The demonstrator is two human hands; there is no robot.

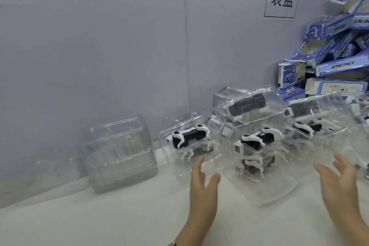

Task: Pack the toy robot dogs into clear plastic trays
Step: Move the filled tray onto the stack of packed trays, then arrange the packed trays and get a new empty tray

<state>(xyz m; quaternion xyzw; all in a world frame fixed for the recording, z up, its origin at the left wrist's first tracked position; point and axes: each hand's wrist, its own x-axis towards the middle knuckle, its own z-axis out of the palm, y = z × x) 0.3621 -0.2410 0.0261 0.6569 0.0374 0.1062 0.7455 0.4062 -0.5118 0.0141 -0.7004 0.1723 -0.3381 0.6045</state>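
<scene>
Head view: left hand [201, 183] and right hand [337, 183], both released, fingers spread, flank a clear tray [265, 191] holding a toy robot dog [255, 140] at centre right; white bench [99, 221] spreads lower left.

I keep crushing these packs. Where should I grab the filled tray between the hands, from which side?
Probably by the flat side rims of the filled tray, one hand from each side: the toy dog fills its raised middle. The left hand and right hand flank it, open.
</scene>
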